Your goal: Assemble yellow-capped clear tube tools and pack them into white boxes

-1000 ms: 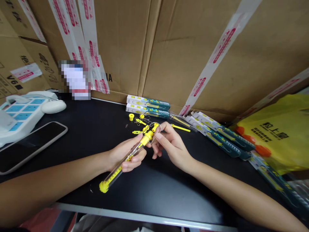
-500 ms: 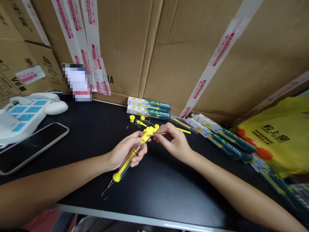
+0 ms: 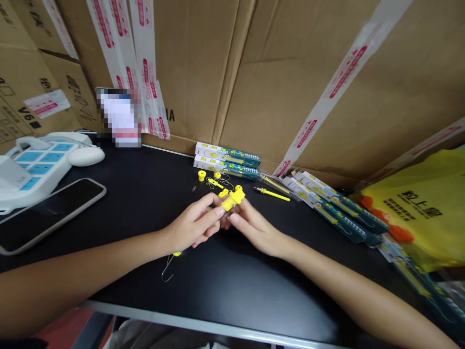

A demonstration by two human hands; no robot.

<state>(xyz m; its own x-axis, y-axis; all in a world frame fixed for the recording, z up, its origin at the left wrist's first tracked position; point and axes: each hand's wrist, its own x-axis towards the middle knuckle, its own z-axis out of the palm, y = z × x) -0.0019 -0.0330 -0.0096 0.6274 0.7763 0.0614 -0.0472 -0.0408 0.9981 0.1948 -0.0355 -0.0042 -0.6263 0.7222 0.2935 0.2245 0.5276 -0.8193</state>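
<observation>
My left hand (image 3: 194, 223) is closed round a clear tube with a yellow head (image 3: 232, 198). The tube is mostly hidden by the fingers; its yellow lower end (image 3: 177, 254) and a wire hook (image 3: 167, 271) stick out below the hand. My right hand (image 3: 254, 228) is closed just under the yellow head, thumb and fingers near a thin metal piece (image 3: 234, 208), whose far part is hidden. Behind the hands lie a yellow spool (image 3: 202, 175), small yellow parts with wire hooks (image 3: 215, 182) and a yellow rod with a metal tip (image 3: 274, 194).
Two narrow boxes (image 3: 227, 167) lie against the cardboard wall (image 3: 189, 72). More boxes (image 3: 327, 203) and a yellow bag (image 3: 417, 203) are at the right. A phone (image 3: 51, 213) and a power strip (image 3: 39, 169) lie at the left.
The tube has turned, and more of it is now covered by my left hand. My right hand has moved down and closer in beneath the yellow head. The view has shifted slightly.
</observation>
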